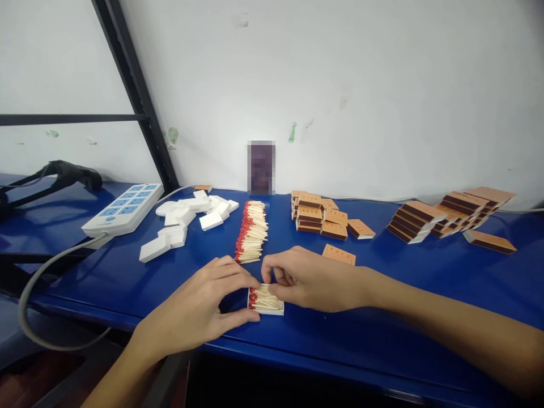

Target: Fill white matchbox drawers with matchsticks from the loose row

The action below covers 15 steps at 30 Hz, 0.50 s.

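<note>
A small white matchbox tray point(272, 312) lies on the blue table near its front edge, filled with red-headed matches point(264, 299). My left hand point(204, 303) grips the tray's left end, thumb at the near corner and fingers at the far side. Over the tray's right part, my right hand point(306, 280) has thumb and index finger bent close together at the matches. Whether a match is between those fingertips is hidden. Just beyond my hands, a long row of loose matches point(253, 232) runs away from me, heads to the left.
White empty trays point(174, 218) lie in a heap at the left, beside a power strip point(123, 209). Orange matchbox sleeves point(321, 215) are piled right of the match row; one sleeve point(339, 254) lies nearer. Stacked matchboxes point(450, 212) stand farther right. A black frame post point(136, 90) rises at left.
</note>
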### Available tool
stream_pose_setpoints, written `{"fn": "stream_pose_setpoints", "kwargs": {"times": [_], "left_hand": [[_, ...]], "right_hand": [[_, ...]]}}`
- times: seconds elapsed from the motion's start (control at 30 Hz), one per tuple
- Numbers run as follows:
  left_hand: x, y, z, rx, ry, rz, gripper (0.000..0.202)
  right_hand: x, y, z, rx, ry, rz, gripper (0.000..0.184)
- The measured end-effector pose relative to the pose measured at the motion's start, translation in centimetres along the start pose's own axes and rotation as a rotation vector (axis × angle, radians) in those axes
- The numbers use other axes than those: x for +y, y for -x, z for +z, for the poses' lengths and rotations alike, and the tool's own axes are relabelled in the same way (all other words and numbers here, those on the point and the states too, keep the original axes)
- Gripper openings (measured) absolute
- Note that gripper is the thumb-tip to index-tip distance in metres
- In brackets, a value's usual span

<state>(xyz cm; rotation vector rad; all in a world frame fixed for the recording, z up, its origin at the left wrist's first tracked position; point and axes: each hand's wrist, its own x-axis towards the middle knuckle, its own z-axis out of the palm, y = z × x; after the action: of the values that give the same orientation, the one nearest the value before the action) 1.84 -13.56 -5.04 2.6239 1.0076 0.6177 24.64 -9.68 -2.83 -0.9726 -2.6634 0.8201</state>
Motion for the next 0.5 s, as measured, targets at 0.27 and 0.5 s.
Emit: {"fn": "stream_pose_setpoints", "kwargs": {"times": [0.27,0.5], "left_hand": [[0.2,0.0,-0.3,0.026,-0.012,-0.080,0.032],[-0.8,-0.4,0.1,0.161,-0.195,-0.264,0.026]], "right_hand": [[0.2,-0.4,0.0,0.085,-0.001,-0.023,0.016],[2.3,-1.6,1.5,0.284,0.193,-0.118,0.020]]}}
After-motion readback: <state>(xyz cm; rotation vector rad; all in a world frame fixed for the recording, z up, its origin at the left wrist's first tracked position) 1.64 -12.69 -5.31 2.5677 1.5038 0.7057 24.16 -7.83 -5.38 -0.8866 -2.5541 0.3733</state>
